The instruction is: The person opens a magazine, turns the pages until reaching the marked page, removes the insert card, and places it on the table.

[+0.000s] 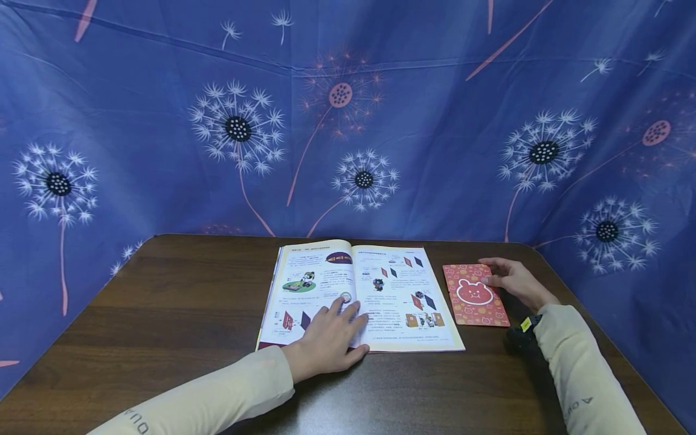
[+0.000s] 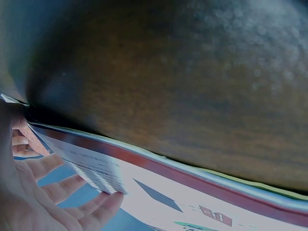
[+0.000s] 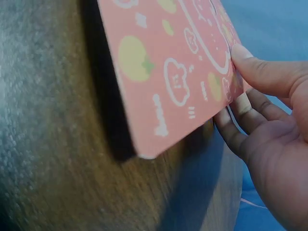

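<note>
An open magazine [image 1: 402, 290] with printed text and small pictures lies on the table. My left hand [image 1: 330, 338] rests on its lower middle near the fold, with the fingers spread. In the left wrist view, the same hand [image 2: 53, 197] reaches over the page beside the magazine's edge. To the magazine's right is a red notebook [image 1: 470, 308] with a bear face on its cover. My right hand [image 1: 516, 281] holds the notebook by its right edge. The right wrist view has the thumb above the cover and the other fingers under it; one corner looks raised off the table.
The dark brown wooden table [image 1: 185, 302] extends on both sides of the magazine. A blue cloth [image 1: 435, 151] with dandelion prints hangs behind and beside it. A black strap with a yellow tag [image 1: 526, 324] is at my right wrist.
</note>
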`<move>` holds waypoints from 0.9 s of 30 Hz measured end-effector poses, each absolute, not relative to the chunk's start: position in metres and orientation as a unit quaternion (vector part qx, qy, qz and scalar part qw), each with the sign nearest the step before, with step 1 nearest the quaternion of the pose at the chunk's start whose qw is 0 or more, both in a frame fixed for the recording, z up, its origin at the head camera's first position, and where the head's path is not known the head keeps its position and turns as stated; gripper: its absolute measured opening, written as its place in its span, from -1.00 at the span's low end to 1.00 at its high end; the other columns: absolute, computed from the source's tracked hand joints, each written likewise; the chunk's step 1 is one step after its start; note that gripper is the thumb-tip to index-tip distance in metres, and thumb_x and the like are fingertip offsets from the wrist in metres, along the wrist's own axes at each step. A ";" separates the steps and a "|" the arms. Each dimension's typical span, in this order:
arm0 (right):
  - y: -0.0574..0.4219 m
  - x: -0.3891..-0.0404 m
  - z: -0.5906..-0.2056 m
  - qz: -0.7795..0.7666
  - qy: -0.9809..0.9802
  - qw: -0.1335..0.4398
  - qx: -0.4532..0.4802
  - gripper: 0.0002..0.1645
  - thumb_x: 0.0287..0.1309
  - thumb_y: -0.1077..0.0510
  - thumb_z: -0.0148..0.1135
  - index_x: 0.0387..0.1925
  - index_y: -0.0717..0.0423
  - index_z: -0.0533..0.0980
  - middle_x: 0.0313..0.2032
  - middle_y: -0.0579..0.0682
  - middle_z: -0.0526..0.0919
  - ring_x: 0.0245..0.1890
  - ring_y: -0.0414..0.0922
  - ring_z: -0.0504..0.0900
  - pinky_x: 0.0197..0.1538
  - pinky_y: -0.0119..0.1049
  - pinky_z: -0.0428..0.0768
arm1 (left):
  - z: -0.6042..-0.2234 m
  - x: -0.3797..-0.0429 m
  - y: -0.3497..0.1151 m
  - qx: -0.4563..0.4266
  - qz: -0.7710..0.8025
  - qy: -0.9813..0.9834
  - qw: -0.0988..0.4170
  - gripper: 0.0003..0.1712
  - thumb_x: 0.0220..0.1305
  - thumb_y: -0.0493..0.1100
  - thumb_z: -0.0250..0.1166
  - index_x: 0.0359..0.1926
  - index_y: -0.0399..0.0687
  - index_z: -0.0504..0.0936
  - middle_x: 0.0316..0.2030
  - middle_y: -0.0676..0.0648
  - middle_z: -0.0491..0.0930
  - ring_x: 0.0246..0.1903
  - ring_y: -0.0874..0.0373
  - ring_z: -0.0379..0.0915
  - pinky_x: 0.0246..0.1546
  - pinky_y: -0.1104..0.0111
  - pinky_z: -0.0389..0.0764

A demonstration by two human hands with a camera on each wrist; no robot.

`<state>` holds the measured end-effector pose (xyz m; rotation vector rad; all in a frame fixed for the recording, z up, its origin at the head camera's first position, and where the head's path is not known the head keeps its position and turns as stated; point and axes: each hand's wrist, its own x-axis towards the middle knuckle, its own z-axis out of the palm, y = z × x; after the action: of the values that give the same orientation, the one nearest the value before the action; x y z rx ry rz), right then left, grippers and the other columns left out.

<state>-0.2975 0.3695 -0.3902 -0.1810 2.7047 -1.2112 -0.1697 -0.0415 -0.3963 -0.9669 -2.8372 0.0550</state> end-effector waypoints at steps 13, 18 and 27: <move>0.363 -0.302 -0.396 -0.361 0.929 0.062 -0.056 -0.37 0.10 0.17 0.21 0.18 0.33 0.27 0.03 0.41 0.41 -0.05 0.17 0.44 -0.03 -0.01 0.49 | -0.395 -0.169 -0.042 -0.319 0.022 -0.945 0.066 -0.34 0.20 0.32 -0.04 0.22 0.11 0.36 0.23 -0.10 0.34 0.23 -0.15 0.22 0.02 0.03 0.44; 0.361 -0.304 -0.399 -0.358 0.930 0.056 -0.060 -0.40 0.09 0.21 0.20 0.15 0.36 0.29 0.04 0.42 0.39 -0.03 0.21 0.41 0.01 0.08 0.43 | -0.394 -0.169 -0.041 -0.318 0.023 -0.946 0.065 -0.34 0.20 0.32 -0.04 0.22 0.11 0.36 0.23 -0.10 0.34 0.23 -0.15 0.22 0.02 0.03 0.44; 0.358 -0.305 -0.397 -0.351 0.933 0.061 -0.060 -0.43 0.10 0.22 0.19 0.13 0.37 0.31 0.05 0.41 0.37 -0.01 0.23 0.37 0.03 0.11 0.40 | -0.395 -0.168 -0.042 -0.315 0.017 -0.947 0.061 -0.32 0.20 0.34 -0.06 0.23 0.11 0.34 0.24 -0.10 0.32 0.24 -0.14 0.19 0.03 0.02 0.43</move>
<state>-0.3050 0.3578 -0.3969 -0.1806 2.8217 -1.0605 -0.1684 -0.0419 -0.3954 -0.9532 -2.8656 0.0514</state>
